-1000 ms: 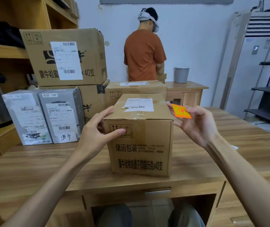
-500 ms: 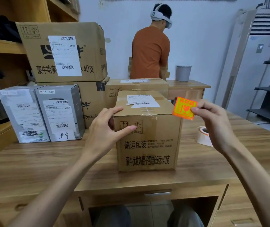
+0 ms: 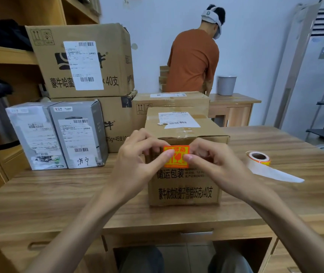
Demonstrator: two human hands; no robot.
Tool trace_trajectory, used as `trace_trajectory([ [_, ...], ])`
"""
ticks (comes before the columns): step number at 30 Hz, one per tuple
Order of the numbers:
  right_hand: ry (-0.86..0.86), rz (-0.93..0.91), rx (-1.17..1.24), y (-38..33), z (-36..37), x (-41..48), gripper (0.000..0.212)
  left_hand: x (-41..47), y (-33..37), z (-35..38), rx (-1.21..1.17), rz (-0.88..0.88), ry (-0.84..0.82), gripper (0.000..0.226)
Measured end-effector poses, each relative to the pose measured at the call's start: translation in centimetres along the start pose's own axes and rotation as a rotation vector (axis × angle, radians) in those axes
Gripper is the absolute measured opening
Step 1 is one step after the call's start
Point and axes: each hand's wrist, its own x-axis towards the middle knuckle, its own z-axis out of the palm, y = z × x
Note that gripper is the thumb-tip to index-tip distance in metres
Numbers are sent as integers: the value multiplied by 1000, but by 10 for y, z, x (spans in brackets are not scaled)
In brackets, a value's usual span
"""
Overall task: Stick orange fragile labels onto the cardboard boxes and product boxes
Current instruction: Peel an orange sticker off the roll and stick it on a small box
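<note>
A small cardboard box [image 3: 184, 186] stands on the wooden desk in front of me, a white shipping slip on its top. An orange fragile label [image 3: 176, 157] lies flat against the upper part of its front face. My left hand [image 3: 137, 164] presses the label's left edge with the thumb, fingers resting on the box's top left corner. My right hand [image 3: 212, 164] presses the label's right edge with its fingertips. A roll of orange labels [image 3: 258, 157] lies on the desk to the right, a strip of white backing paper trailing from it.
Two grey product boxes [image 3: 58, 134] stand at the left. Behind them large cardboard boxes [image 3: 82, 60] are stacked, and another carton [image 3: 169, 103] sits behind the small box. A person in an orange shirt [image 3: 193, 60] stands at a far desk with a grey cup [image 3: 226, 85].
My right hand brought the orange label from beside the box's right top corner down onto its front face. My left hand shifted from the box's left edge to the label.
</note>
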Motion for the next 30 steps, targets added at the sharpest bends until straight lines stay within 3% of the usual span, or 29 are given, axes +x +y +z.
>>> trace_trajectory([
  [4, 17, 40, 69, 2, 15, 7, 16, -4, -4, -10, -58, -107, 4, 14],
  [8, 151, 96, 67, 2, 32, 11, 12, -9, -9, -17, -16, -142, 30, 12],
  [16, 331, 154, -79, 0, 48, 19, 18, -2, -11, -17, 86, -113, 105, 15],
  [30, 412, 172, -257, 0, 55, 19, 20, -1, -17, -12, 176, -63, 104, 11],
])
